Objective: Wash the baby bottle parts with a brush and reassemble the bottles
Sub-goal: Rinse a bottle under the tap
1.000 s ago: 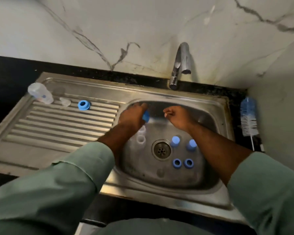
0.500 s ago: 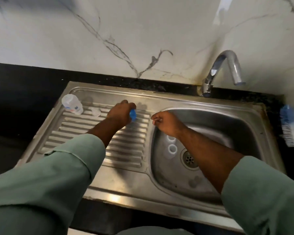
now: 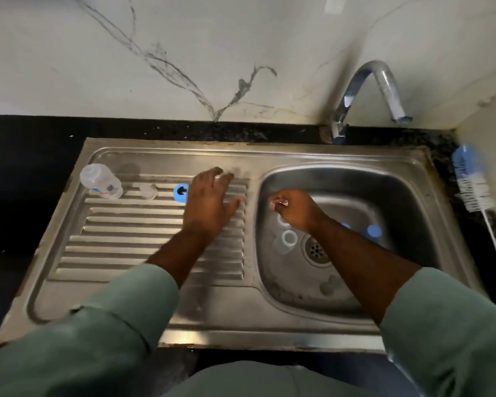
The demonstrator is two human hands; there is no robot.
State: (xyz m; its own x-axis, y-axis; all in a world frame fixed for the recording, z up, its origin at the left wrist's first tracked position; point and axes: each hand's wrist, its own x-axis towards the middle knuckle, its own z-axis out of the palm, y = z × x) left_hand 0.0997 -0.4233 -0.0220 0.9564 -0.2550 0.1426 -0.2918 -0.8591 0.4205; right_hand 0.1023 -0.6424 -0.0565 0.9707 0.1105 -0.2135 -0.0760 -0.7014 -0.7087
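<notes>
The left hand (image 3: 209, 203) lies spread over the ribbed drainboard (image 3: 126, 239), fingers relaxed and holding nothing — a blue ring (image 3: 180, 192) sits just beside it. Further left lie a clear teat (image 3: 148, 191) and a bottle (image 3: 100, 181) on its side. The right hand (image 3: 295, 209) pinches a small clear part (image 3: 278, 202) over the basin (image 3: 398, 196), where two clear bottles (image 3: 287, 239) stand by the drain. A brush (image 3: 473, 190) rests on the counter at right.

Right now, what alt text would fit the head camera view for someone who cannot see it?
Over a steel sink, the left hand spreads open above the drainboard beside a blue ring, while the right hand pinches a small clear part over the basin. A bottle brush lies at right.
</notes>
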